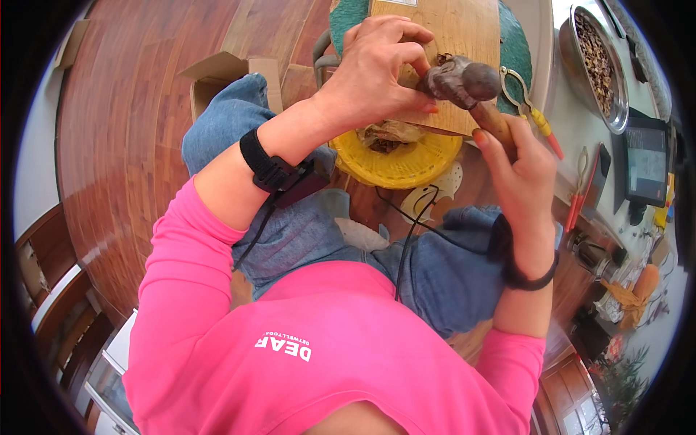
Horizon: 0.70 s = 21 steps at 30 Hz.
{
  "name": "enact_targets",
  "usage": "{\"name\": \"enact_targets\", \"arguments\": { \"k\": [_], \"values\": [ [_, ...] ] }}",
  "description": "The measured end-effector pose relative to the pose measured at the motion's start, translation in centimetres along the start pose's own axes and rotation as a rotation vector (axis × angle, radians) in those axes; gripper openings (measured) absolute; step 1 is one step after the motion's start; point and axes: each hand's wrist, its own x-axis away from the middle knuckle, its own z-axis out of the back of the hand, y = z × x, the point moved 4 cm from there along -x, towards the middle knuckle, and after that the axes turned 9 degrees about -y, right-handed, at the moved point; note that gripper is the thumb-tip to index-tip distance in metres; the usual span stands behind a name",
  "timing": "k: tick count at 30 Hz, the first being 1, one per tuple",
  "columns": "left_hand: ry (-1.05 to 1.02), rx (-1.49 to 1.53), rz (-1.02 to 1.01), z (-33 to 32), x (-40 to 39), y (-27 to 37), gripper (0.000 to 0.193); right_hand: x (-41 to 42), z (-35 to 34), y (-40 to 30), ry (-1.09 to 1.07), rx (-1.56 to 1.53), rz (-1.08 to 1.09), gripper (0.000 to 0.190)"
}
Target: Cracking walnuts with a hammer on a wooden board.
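My right hand (522,163) grips the wooden handle of a ball-peen hammer (457,81), its worn metal head low over a wooden board (462,27). Beside the head, my left hand (380,65) curves its thumb and fingers inward above the board. Whatever lies between those fingertips is hidden by the hammer head. A few brown fragments (443,57) show just behind the head. The board rests on a round green surface (514,49). Below its near edge is a yellow plastic basket (402,171) holding crumpled clear plastic and brown pieces.
To the right, a steel bowl (620,109) of brown pieces stands on a white table. Plier-like tools with red and yellow grips (538,122) lie nearby, along with a screen device (646,157). A cardboard box (217,70) is at left; black cables (405,244) cross my lap.
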Motion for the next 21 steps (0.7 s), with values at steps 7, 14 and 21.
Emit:
{"name": "enact_targets", "arguments": {
  "k": [7,14,21],
  "values": [
    [0.004,0.010,-0.015,0.22,-0.02,0.23,0.035,0.31,0.56,-0.23,0.096,0.009,0.049,0.029],
    [-0.009,0.010,-0.011,0.03,-0.10,0.14,0.036,0.06,0.07,0.14,-0.033,0.009,-0.046,0.028],
    [-0.001,-0.008,-0.017,0.23,-0.07,0.35,0.038,0.18,0.31,-0.58,0.045,-0.032,0.040,0.029]
  ]
}}
